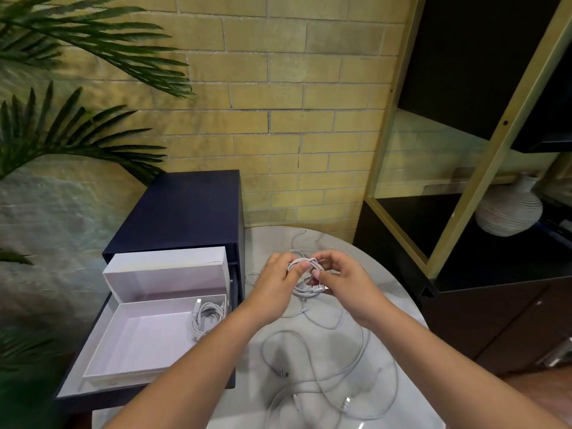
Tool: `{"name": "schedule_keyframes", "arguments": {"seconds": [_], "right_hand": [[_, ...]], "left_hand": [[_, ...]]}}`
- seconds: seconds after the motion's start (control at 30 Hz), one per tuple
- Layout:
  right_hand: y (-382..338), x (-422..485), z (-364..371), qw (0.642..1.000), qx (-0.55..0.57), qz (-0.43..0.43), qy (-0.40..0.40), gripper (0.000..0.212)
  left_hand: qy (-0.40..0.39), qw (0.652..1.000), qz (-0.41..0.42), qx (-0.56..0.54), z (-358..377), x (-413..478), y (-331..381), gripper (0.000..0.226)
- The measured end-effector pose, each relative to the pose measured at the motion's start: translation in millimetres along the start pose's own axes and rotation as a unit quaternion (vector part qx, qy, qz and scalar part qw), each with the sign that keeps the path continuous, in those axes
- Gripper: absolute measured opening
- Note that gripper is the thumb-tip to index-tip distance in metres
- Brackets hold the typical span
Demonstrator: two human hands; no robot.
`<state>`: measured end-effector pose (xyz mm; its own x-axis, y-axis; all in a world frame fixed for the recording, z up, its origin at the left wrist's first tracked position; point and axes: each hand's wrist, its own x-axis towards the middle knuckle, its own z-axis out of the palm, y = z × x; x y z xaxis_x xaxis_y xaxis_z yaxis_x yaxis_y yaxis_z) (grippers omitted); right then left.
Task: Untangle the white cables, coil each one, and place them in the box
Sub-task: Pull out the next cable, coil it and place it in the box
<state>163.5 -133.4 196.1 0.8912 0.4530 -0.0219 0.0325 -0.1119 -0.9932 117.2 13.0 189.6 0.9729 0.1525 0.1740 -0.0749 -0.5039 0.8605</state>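
A small coil of white cable (305, 275) is held above the round marble table (399, 308) between both hands. My left hand (274, 281) grips the coil's left side with thumb on top. On the coil's right side, my right hand (343, 278) pinches the strand near its plug. Loose white cables (328, 366) lie tangled on the table below my forearms, with several plugs showing. At the left stands the open white box (130, 342), and one coiled white cable (205, 317) lies in its right end.
The box lid (167, 274) stands upright behind the box, both resting in the open drawer of a dark cabinet (185, 209). Palm fronds (62, 131) hang at the left. A dark shelf unit with a ribbed vase (509, 209) stands at the right.
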Motion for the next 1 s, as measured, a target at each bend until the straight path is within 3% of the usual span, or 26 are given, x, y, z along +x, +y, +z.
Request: {"name": "schedule_keyframes", "arguments": {"seconds": [0.17,0.37,0.67,0.77,1.0], "right_hand": [[1,-1,5,0.999,0.042,-0.003,0.010,0.023],[2,0,9,0.997,0.082,-0.009,0.011,0.025],[0,2,7,0.958,0.283,0.039,-0.017,0.027],[-4,2,3,0.970,0.240,0.030,-0.026,0.024],[-7,0,-1,0.999,0.036,0.002,-0.032,0.033]], "left_hand": [[-0.023,0.999,-0.018,0.028,-9,2,-10,0.017],[0.004,0.998,-0.055,-0.015,-10,5,-9,0.018],[0.030,0.995,-0.036,-0.092,-10,6,0,0.012],[0.006,0.987,-0.054,-0.153,-10,5,-1,0.013],[0.001,0.996,-0.051,-0.073,-2,2,7,0.018]]}}
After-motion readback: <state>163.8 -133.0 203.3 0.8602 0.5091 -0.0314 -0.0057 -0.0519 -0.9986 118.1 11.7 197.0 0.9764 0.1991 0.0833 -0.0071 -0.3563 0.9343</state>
